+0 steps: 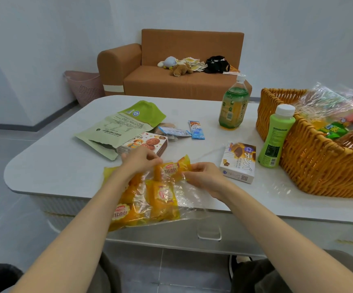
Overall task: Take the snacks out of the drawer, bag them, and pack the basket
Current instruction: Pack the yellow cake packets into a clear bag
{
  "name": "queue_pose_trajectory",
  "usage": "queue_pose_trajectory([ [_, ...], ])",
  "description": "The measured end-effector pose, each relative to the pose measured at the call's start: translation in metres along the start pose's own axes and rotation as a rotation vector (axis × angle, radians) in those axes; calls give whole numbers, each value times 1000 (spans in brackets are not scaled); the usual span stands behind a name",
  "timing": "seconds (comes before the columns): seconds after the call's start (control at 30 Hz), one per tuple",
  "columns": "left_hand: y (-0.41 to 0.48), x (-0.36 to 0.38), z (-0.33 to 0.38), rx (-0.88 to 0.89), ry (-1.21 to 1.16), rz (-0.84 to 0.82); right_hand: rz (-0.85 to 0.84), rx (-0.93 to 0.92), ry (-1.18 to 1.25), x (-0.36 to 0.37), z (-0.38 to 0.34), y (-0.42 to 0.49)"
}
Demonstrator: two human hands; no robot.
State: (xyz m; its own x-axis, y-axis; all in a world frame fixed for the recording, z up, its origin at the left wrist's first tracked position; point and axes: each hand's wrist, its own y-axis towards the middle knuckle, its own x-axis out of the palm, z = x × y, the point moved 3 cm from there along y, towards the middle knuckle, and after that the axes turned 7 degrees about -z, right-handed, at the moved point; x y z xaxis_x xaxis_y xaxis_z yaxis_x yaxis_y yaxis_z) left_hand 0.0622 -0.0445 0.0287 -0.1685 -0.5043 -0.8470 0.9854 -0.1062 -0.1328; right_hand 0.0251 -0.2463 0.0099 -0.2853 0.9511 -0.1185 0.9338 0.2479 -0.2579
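Progress approx halfway: bread packs point(162, 195) sit in the clear bag point(190, 199) at table point(65, 166) edge, and we pinch its mouth w/ left hand point(139, 160) and right hand point(205, 176). One bagged lot point(329, 106) is in the basket point(319, 170); cookie box point(148, 143), choc box point(240, 163), sachets point(196, 130) unbagged.

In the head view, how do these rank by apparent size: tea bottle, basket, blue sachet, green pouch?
Largest to smallest:
1. basket
2. green pouch
3. tea bottle
4. blue sachet

A home living room: orange sofa point(184, 66) (with plush toys point(180, 68)), table point(65, 166).
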Motion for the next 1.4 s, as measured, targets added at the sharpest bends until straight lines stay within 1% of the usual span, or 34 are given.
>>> queue_pose_trajectory([
  [0.13, 4, -1, 3, 42, -218, 15, 43, -23, -156, 4, 0, 5],
  [0.23, 6, -3, 8, 29, -324, 29, -63, -18, -182, 15, -2, 5],
  [0.43, 8, 0, 8, 35, -274, 63, -185, 131, -126, 20, -6, 11],
  [0.57, 7, 0, 10, 47, -270, 70, -282, 170, -61, 23, -6, 13],
  [0.67, 6, 4, 11, 52, -167, 79, -255, 157, -117, 25, -6, 13],
  [0.73, 3, 5, 15, 70, -79, 131, -216, 141, -140, 24, -6, 13],
  [0.83, -6, 5, 18, 63, 5, 184, -168, 110, -95, 25, -4, 15],
  [0.9, -11, 5, 14, 50, 7, 126, -104, 81, -76, 22, -5, 14],
  [0.97, -17, 2, 4, 79, -65, 27, -67, 69, -101, 19, -5, 11],
  [1.07, -27, -6, -13, 106, -108, -62, -104, 16, -191, 14, -5, 5],
  [1.17, -34, -7, -21, 115, 49, -103, -147, -31, -223, 11, -6, -1],
  [1.27, -37, -1, -27, 36, 120, -141, -152, -48, -232, 3, -10, -7],
  [1.33, -36, 2, -29, 25, 128, -130, -219, -43, -334, 1, -12, -12],
  [1.4, -36, 2, -30, 1, 141, -128, -349, -11, -468, 7, -13, -19],
])
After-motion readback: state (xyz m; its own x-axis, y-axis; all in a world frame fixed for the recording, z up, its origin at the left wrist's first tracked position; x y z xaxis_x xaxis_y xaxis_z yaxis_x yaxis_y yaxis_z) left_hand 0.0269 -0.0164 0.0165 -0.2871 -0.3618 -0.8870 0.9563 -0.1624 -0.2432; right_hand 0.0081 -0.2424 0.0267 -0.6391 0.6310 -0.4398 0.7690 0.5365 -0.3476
